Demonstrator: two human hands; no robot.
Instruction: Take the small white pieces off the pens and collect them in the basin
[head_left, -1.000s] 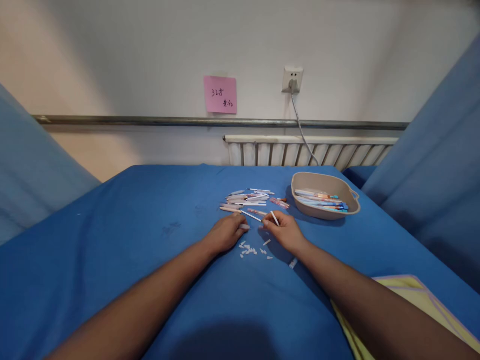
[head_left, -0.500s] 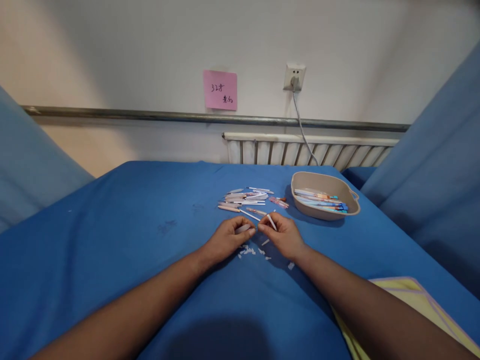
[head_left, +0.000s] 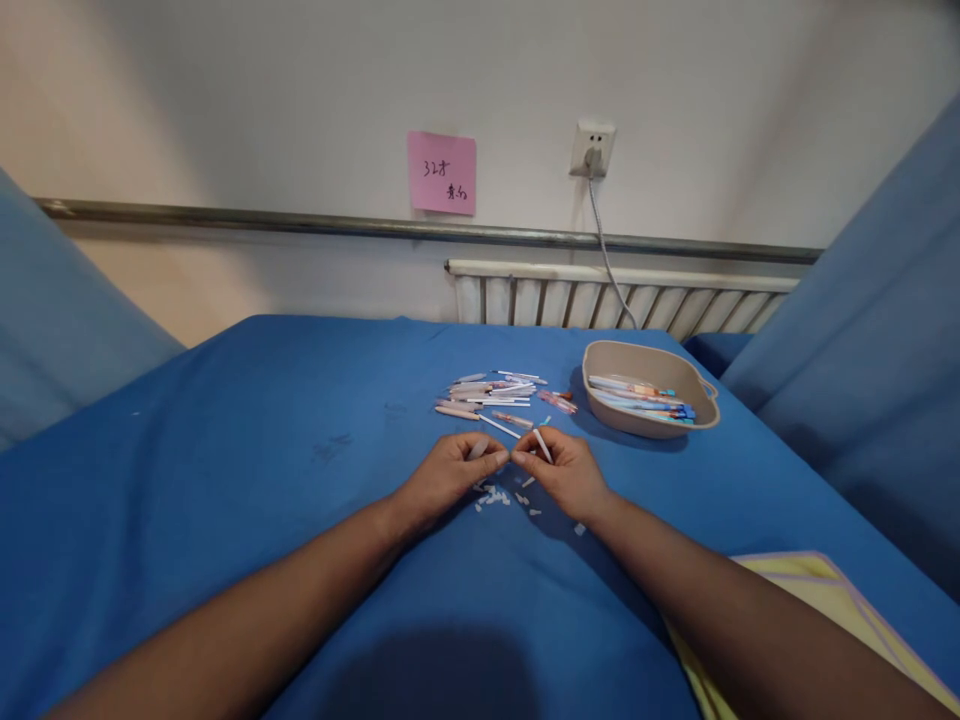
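My left hand (head_left: 450,472) is closed around a pale pen barrel (head_left: 477,450), which shows above the thumb. My right hand (head_left: 568,474) pinches a slim white tube (head_left: 543,446), perhaps a pen refill. Both sets of fingertips meet over the bed-like blue surface, hiding whatever is between them. Small white plastic pieces (head_left: 493,496) lie scattered just below the hands. Beyond the fingers is a loose pile of pen barrels and white refills (head_left: 491,391). A few pinkish pen parts (head_left: 557,402) rest to its right.
A beige plastic basket (head_left: 651,431) with several pens (head_left: 637,398) inside stands at the back right. A yellow cloth (head_left: 814,580) lies under my right forearm. Behind the blue cover (head_left: 247,450) are a radiator (head_left: 555,300), a rail and a plugged-in cable (head_left: 606,255).
My left hand has shifted slightly, and its fingertips now touch or nearly touch those of my right hand. The barrel in it appears more upright. My right hand keeps hold of the white tube.
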